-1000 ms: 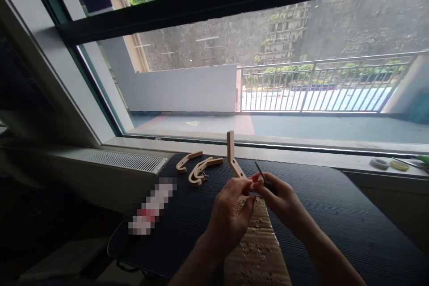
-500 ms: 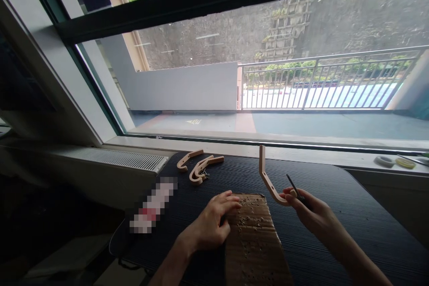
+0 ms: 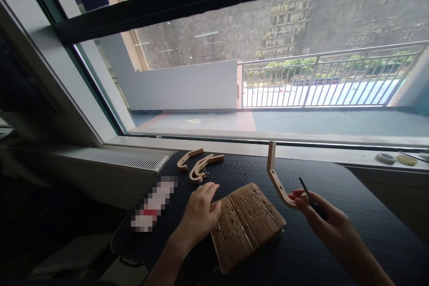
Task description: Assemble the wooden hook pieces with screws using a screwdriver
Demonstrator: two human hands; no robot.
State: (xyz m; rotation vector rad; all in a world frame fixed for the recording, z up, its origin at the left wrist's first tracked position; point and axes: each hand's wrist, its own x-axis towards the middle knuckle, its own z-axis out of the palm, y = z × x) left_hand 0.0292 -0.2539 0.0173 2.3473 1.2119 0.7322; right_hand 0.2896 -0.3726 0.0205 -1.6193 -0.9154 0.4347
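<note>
My right hand (image 3: 320, 221) is closed on a curved wooden hook (image 3: 276, 182) with holes in it, held upright above the dark table (image 3: 351, 214). A thin dark tool (image 3: 306, 192) also sticks up from those fingers. My left hand (image 3: 200, 212) lies with fingers stretched out on the left edge of a ribbed cardboard piece (image 3: 246, 223) strewn with wood shavings. The cardboard sits angled on the table between my hands.
Several more wooden hooks (image 3: 200, 164) with small screws lie at the table's far left. A blurred white and red object (image 3: 154, 203) lies left of my left hand. Tape rolls (image 3: 395, 159) rest on the window sill at right. A radiator grille (image 3: 110, 157) runs along the left.
My right hand carried the hook and tool to the right, away from my left hand. My left hand dropped onto the cardboard and turned it so that it lies at an angle.
</note>
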